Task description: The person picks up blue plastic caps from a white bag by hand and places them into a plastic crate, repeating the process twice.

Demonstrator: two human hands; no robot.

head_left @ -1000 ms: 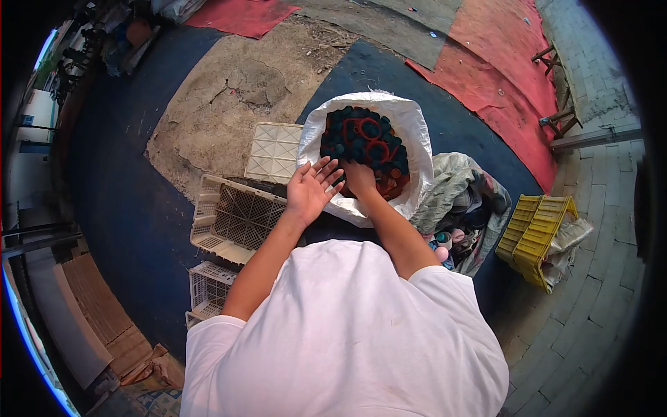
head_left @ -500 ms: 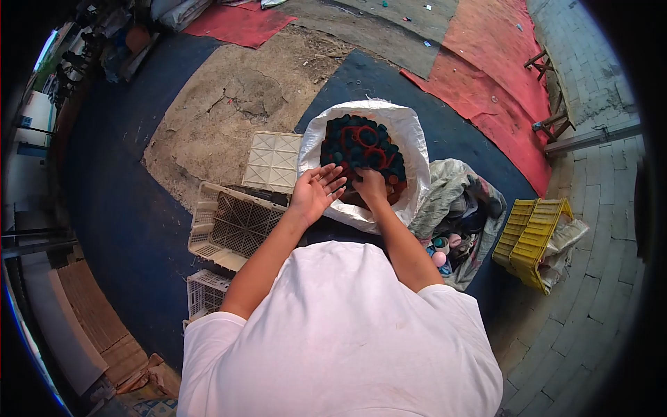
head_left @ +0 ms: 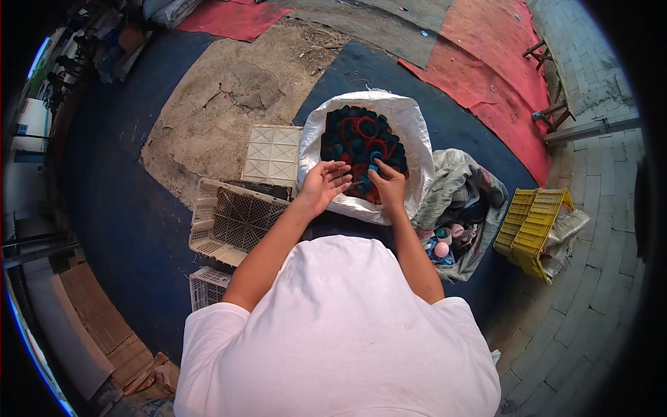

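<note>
A white woven sack (head_left: pixel 419 139) stands in front of me with its mouth rolled open. Inside lie many dark teal bottle caps (head_left: pixel 347 125), with red rings (head_left: pixel 365 126) among them. Over the sack's near left rim, my left hand (head_left: pixel 324 184) is palm up, fingers stretched out and nothing visible in it. My right hand (head_left: pixel 389 184) is above the caps at the near right side, thumb and fingers pinched on a bright blue cap (head_left: pixel 374 161).
To the left are a white crate (head_left: pixel 271 156), a beige crate (head_left: pixel 208 233) and another white crate (head_left: pixel 207 286). At right, a pale sack (head_left: pixel 486 240) of mixed caps and plastic pieces sits beside a yellow crate (head_left: pixel 531 233). Blue and red sheets cover parts of the floor.
My right hand has lifted from among the caps and moved slightly right and nearer, with a blue cap now showing in its fingers. My left hand stays open at nearly the same place.
</note>
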